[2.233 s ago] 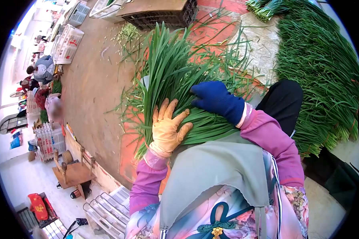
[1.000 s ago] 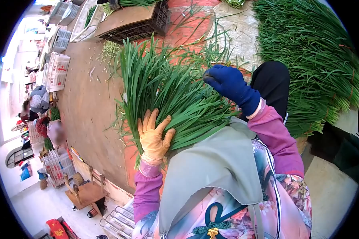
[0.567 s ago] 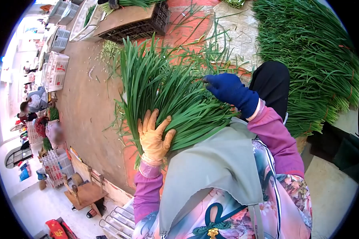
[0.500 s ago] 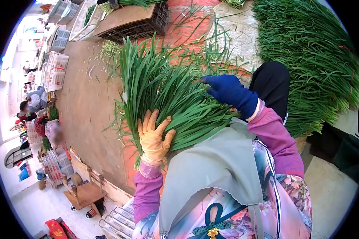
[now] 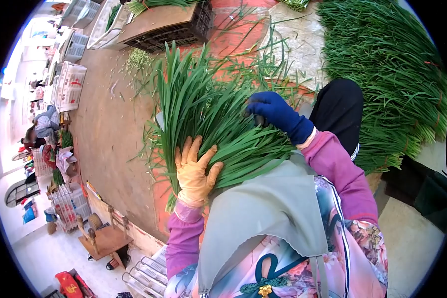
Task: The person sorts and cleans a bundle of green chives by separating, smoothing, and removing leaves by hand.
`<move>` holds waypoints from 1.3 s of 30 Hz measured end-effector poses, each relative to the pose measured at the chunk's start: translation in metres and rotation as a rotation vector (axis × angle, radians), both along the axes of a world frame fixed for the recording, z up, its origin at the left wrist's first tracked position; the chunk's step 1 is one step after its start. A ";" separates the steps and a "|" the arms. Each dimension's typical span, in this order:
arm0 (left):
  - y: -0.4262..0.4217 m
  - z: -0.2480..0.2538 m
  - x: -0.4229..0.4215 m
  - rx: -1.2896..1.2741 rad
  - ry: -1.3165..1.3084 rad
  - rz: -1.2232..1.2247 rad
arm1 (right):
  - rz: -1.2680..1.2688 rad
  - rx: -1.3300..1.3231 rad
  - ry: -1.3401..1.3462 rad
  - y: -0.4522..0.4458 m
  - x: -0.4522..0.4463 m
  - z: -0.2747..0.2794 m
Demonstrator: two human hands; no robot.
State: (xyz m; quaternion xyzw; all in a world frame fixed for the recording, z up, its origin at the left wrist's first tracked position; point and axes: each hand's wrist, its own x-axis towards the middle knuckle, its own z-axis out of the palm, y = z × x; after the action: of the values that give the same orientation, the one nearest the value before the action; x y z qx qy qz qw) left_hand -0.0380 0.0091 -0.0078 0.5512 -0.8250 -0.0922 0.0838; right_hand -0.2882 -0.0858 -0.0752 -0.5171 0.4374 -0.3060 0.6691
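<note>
A large bunch of long green leaves [image 5: 203, 104] lies in front of me, its ends fanned away from my body. My left hand [image 5: 195, 169], in a pale orange glove, rests spread on the near left part of the bunch. My right hand [image 5: 272, 111] wears a dark blue glove with grey fingertips. Its fingers are curled down at the right side of the bunch, among the leaves; whether they pinch any is hidden. A grey apron [image 5: 263, 213] covers my lap, just below the leaves.
A big heap of green leaves [image 5: 382, 84] lies at the right. Ahead stands a dark crate [image 5: 181, 35] with a board and leaves on top. Loose scraps lie on the red sheet [image 5: 238, 30]. At the left are white baskets [image 5: 70, 87], a wooden stool [image 5: 106, 242] and people [image 5: 47, 121].
My right hand has moved left and down from beside the bunch, its fingers now bent into the leaves. The left hand stays spread on the bunch. The view has shifted since the oldest frame.
</note>
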 end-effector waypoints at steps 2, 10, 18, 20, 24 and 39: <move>0.000 0.000 0.001 -0.004 0.001 -0.003 | -0.215 -0.167 -0.239 -0.010 -0.001 -0.007; 0.000 0.000 0.000 0.012 0.006 0.007 | -0.001 -0.161 0.235 -0.022 -0.001 0.013; 0.000 0.000 0.000 0.006 -0.007 -0.005 | 0.166 -0.562 0.719 -0.027 0.025 0.005; 0.000 -0.001 0.001 0.003 -0.004 -0.005 | 0.239 -0.568 0.761 -0.028 0.027 0.006; 0.000 0.000 0.000 0.003 0.004 -0.004 | 0.223 -0.616 0.733 -0.026 0.029 0.001; -0.003 -0.003 0.002 -0.020 0.011 0.001 | -0.393 -0.095 -0.147 -0.031 -0.023 -0.026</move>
State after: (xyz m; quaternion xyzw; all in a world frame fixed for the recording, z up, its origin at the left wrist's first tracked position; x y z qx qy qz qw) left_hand -0.0364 0.0064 -0.0108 0.5501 -0.8253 -0.0869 0.0938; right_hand -0.3108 -0.1173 -0.1008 -0.4292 0.4650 -0.4878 0.6013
